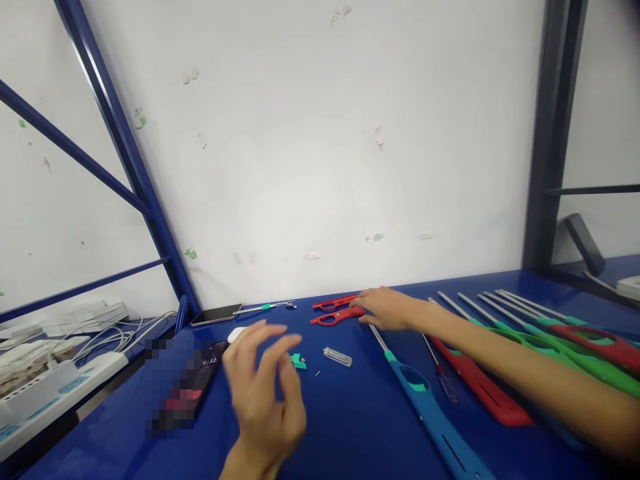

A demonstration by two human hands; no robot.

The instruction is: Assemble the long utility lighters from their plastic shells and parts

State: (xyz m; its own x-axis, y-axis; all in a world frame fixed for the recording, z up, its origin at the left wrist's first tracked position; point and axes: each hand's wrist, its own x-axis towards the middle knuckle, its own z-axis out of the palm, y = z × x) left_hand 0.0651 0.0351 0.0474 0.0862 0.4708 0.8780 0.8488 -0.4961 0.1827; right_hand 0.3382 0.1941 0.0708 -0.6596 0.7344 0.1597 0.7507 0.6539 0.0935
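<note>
At the back of the table, my right hand (385, 307) reaches out with its fingers and thumb around the end of a red lighter shell half (343, 316). A second red shell half (330, 304) lies right behind it, its end also by my fingers. My left hand (265, 387) is raised in front, fingers bent and apart, with nothing seen in it. Beside its fingertips lies a small green plastic part (299, 361), partly covered. A clear fuel tank (337, 357) and a tiny metal pin (317, 373) lie between the hands.
A blue long-necked lighter (430, 413), a red one (485, 387) and a screwdriver (443, 380) lie near my right arm; several more lighters (540, 340) are further right. Phones (217, 315) and a metal rod with a green piece (265, 307) lie at left. Power strips (65, 393) stand left.
</note>
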